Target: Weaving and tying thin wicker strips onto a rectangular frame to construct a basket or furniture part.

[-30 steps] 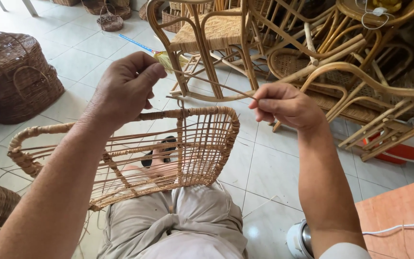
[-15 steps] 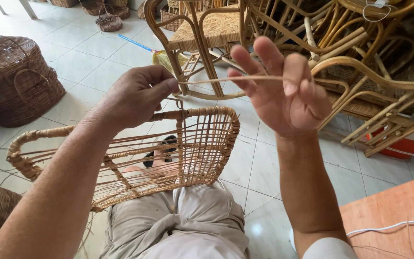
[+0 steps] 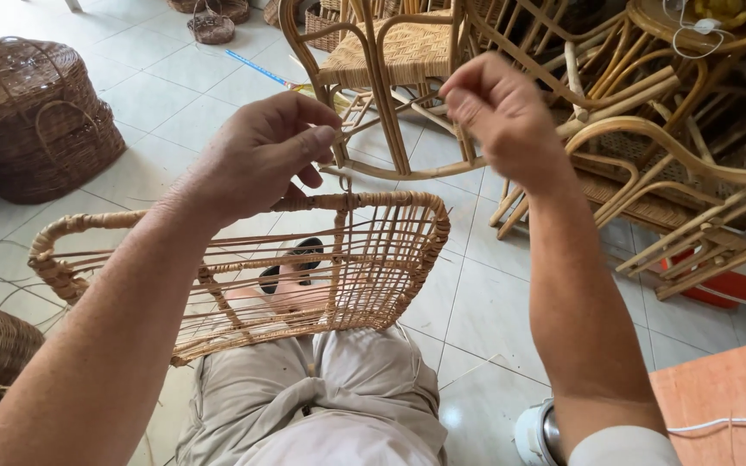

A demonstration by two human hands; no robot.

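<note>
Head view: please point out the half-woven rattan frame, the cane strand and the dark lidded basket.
Rattan frame (image 3: 390,259), head view, woven right end.
Cane strand (image 3: 386,112), head view, stretch between the hands.
Dark lidded basket (image 3: 32,129), head view, front wall.

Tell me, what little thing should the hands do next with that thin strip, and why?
Probably draw the strip snug. The left hand pinches one end just above the basket frame's wrapped top rim, and the right hand grips the other end, raised to the side. The strip runs between them, and the frame's weave looks open and unfinished.
</note>
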